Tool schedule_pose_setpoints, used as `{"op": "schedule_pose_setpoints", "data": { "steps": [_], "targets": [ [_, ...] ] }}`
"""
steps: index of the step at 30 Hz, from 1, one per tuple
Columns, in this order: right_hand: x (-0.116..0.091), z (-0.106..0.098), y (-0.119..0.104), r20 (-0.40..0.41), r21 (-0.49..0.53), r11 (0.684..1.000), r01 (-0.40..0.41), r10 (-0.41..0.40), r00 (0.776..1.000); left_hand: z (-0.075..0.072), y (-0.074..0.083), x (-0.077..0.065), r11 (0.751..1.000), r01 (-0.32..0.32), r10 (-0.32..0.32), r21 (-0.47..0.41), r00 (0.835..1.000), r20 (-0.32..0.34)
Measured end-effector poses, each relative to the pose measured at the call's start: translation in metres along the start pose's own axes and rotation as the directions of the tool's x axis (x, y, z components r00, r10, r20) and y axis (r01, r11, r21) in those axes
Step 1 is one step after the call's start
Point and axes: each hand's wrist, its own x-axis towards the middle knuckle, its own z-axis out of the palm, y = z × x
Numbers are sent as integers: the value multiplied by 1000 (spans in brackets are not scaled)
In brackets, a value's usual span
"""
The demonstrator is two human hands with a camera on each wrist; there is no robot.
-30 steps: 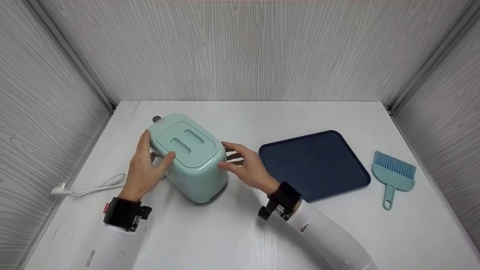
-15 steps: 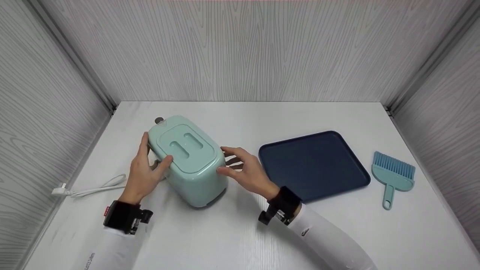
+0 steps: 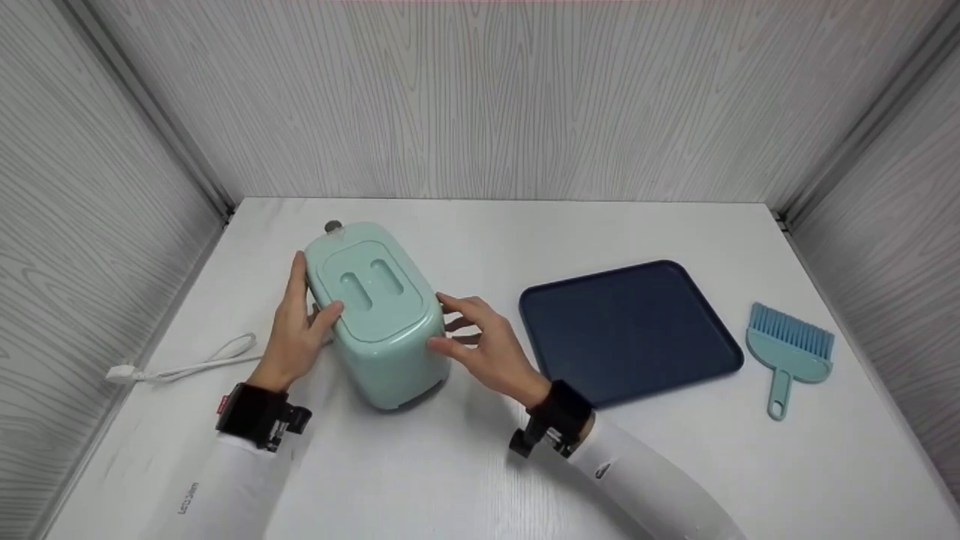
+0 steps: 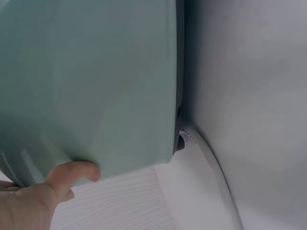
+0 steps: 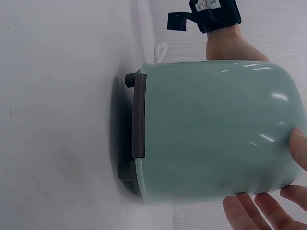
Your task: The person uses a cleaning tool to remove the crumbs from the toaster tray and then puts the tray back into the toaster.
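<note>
A mint-green toaster (image 3: 394, 371) stands on the white table between both hands, its long axis running from far left to near right. Its top lid (image 3: 386, 319) has two oblong recesses, and a small grey knob (image 3: 333, 225) sticks out at the far end. The left hand (image 3: 292, 349) grips the left side, thumb on the top edge and fingers along the wall. At the near right corner, the right hand (image 3: 495, 352) holds it between thumb and fingers. In the right wrist view, dark feet (image 5: 125, 172) show beneath the toaster's body.
A white power cord with a plug (image 3: 124, 373) lies left of the left hand. To the right is a dark blue tray (image 3: 630, 337), then a blue brush (image 3: 784, 356) by the right table edge. Grey wood-grain panels (image 3: 487, 105) enclose the back and sides.
Both hands have turned the toaster slightly clockwise as seen from above: its far end has swung right, its near end a little left. The hands keep their hold.
</note>
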Motion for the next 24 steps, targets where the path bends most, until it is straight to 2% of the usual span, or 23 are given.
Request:
{"op": "schedule_pose_setpoints", "data": {
  "steps": [4,7,15,24],
  "targets": [
    [1,-2,2,-30,-18,1000,16,-17,999,16,-29,14,1000,-24,24,-3,1000,-11],
    [1,-5,4,-51,-26,999,19,-20,999,26,-39,24,1000,-26,26,-8,1000,10],
    [-1,-15,11,-112,-15,1000,0,-1,994,42,-40,41,999,-36,38,-32,997,63],
    [-4,-25,13,-143,-17,1000,-3,0,990,55,-37,54,1000,-23,23,3,996,89]
  ]
}}
